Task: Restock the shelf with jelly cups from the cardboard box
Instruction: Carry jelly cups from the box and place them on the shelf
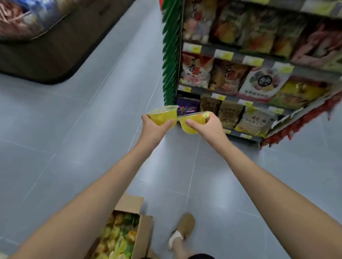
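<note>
Four tiers of the shelf (pixel 260 54) carry packed snack bags (pixel 229 111), with yellow price tags along each front edge; the picture there is blurred. On the grey tiled floor (pixel 59 133), at the bottom edge of view, the open cardboard box (pixel 140 241) holds many yellow and green jelly cups (pixel 114 247), beside a foot in a tan slipper (pixel 182 231). Both arms reach toward the lowest tiers. Left hand (pixel 153 128) is closed around one yellow jelly cup (pixel 163 115); right hand (pixel 206 124) is closed around a second cup (pixel 191 122). Their rims touch.
</note>
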Motion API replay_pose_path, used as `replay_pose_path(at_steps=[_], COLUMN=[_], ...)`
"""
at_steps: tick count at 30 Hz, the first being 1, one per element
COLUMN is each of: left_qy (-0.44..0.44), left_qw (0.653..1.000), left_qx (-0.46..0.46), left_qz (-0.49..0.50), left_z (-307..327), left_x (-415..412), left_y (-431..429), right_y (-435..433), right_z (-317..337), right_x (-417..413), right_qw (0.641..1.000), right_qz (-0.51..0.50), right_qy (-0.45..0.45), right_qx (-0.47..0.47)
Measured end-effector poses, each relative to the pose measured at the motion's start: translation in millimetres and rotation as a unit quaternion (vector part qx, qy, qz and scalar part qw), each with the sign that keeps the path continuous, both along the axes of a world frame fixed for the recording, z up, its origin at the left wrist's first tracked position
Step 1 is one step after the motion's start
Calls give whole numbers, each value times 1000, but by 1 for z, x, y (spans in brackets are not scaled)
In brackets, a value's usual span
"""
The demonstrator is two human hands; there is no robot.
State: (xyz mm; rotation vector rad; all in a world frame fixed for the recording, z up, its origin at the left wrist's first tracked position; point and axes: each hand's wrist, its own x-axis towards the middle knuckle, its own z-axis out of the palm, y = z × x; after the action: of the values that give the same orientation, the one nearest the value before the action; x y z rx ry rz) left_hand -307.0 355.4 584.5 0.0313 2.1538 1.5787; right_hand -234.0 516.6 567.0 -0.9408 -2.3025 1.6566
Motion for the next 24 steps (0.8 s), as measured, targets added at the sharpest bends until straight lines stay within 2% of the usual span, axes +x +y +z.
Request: replay_pose_path(at_steps=[13,24], left_qy=[171,249], left_qw=[980,953], left_qx=[69,134], left_qz=[-78,-107], left_z=[150,236], left_x=[-36,-76], left_y=[177,267], right_y=[169,250], right_z=[157,262], right_x=[-11,-35], right_qw=[987,957], right_qz=[-61,-101], right_qy=[109,209], right_qx=[100,175])
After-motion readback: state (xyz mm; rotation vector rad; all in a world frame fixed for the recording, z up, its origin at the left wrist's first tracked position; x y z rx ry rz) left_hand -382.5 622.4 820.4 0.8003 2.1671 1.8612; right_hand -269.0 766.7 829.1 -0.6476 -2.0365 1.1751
